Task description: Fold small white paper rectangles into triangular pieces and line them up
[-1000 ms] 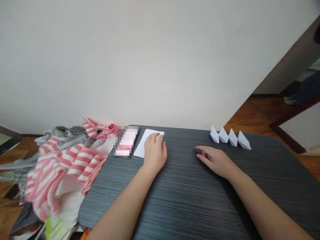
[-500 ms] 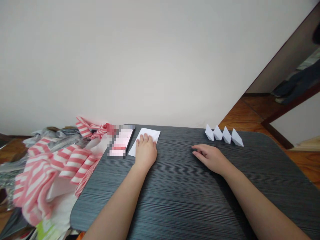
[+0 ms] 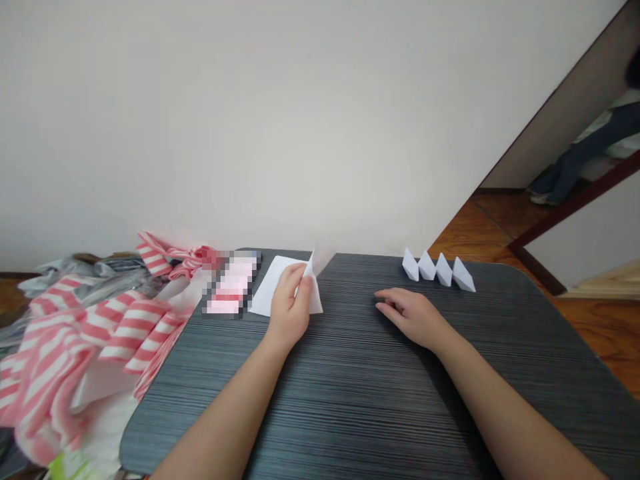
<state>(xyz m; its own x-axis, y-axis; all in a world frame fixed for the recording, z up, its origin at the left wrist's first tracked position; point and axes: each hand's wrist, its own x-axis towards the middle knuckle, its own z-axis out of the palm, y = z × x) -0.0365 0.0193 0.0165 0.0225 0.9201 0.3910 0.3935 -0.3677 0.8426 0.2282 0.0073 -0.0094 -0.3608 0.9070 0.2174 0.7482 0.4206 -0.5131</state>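
My left hand (image 3: 289, 310) pinches a white paper sheet (image 3: 273, 287) on the table, and the sheet's far right corner stands up between my fingers. My right hand (image 3: 410, 317) rests on the dark grey table (image 3: 350, 400), its fingers loosely curled around nothing. Beyond that hand, along the far edge, stands a row of several white folded paper boats (image 3: 439, 269), touching or nearly touching one another. They sit apart from both hands.
A pixelated flat object (image 3: 233, 285) lies just left of the sheet. A heap of pink-and-white striped cloth (image 3: 100, 340) spills over the table's left edge. A white wall rises behind the table. A person's legs (image 3: 565, 153) show beyond a doorway at right.
My left hand has gone from pressing the flat sheet to lifting its far corner. The whole scene has shifted left in view, and the person at right appears more fully.
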